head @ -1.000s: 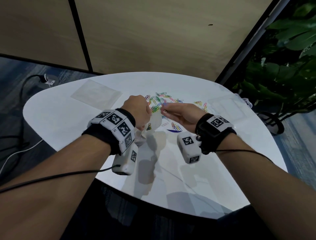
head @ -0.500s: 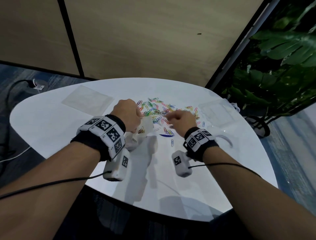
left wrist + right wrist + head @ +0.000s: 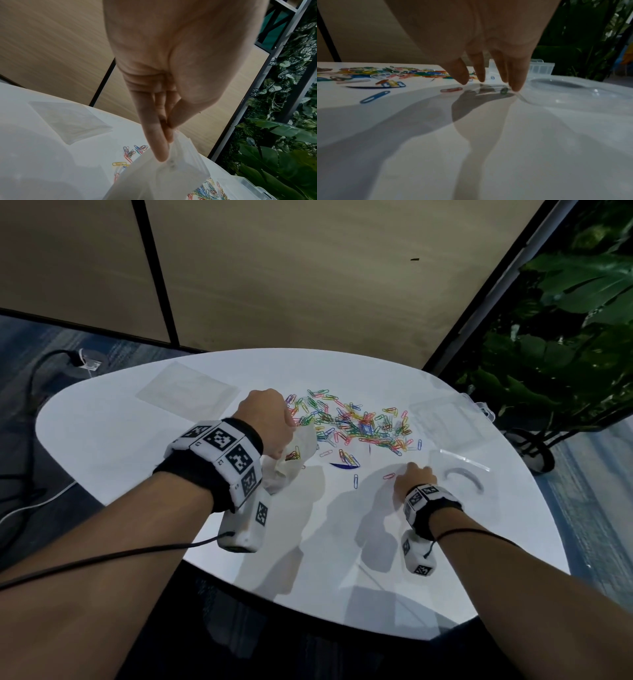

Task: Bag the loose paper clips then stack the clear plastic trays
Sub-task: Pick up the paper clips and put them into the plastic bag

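Note:
Several coloured paper clips (image 3: 356,422) lie in a loose pile mid-table, also seen in the right wrist view (image 3: 393,73). My left hand (image 3: 270,419) holds a clear plastic bag (image 3: 294,453) with a few clips inside, just left of the pile; its fingers (image 3: 159,143) pinch the bag's rim (image 3: 180,155). My right hand (image 3: 412,470) reaches down to the table with straight, spread fingers (image 3: 515,81) over stray clips (image 3: 504,90), beside a pink clip (image 3: 389,476). One clear plastic tray (image 3: 459,470) lies just right of that hand, another (image 3: 445,419) farther back.
A flat stack of clear bags (image 3: 186,390) lies at the table's back left. A blue clip (image 3: 356,481) lies alone in front of the pile. Leafy plants (image 3: 565,337) stand beyond the white table's right edge (image 3: 534,508). Cables run over the floor on the left.
My right hand has left the bag's mouth and dropped to the right, down to the table by the near tray. My left hand still holds the bag beside the pile.

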The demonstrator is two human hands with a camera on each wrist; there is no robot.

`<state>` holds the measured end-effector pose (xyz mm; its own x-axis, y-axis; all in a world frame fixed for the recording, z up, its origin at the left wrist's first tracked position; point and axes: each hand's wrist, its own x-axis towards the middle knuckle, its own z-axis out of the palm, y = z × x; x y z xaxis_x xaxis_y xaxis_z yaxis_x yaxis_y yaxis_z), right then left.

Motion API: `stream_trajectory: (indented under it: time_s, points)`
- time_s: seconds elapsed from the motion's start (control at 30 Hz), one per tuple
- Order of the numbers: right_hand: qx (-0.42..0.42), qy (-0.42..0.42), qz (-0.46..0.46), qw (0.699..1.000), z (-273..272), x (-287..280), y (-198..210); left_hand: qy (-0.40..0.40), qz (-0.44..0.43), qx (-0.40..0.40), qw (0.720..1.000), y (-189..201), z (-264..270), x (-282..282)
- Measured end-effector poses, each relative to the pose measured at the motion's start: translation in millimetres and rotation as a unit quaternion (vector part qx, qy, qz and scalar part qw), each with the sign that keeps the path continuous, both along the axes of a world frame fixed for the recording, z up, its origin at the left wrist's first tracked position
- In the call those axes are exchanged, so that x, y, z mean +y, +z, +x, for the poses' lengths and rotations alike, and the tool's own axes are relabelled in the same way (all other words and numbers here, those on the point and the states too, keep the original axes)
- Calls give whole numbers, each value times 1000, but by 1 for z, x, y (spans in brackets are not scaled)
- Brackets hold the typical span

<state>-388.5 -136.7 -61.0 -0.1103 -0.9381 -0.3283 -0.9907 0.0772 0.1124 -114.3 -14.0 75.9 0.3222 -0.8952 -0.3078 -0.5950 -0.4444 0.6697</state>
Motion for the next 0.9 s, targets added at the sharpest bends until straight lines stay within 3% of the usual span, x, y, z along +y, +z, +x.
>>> stream_trajectory:
  time_s: [0.1,0.17,0.23,0.33,0.47,0.67,0.77,0.9]
  points:
    - [18,-22,44,999,17,11,-17,-1,0,-2,1000,0,-1,0]
    - [10,21,35,999,38,21,-23,0,2,-2,1000,0,0,1]
    - [-26,92,23,995,63,37,-17,6,4,-5,1000,1,2,2]
    - [-126,103,22,986,91,49,-18,20,1,0,1000,3,8,6]
    - [-183,162,51,968,115,48,-10,32,0,5,999,2,23,13]
    - [-65,326,68,941,131,13,0,33,10,0,999,0,36,20]
    - [-19,412,12,911,132,7,3,30,11,0,999,0,36,20]
    - [-6,426,-25,905,129,9,12,26,9,3,1000,1,31,19]
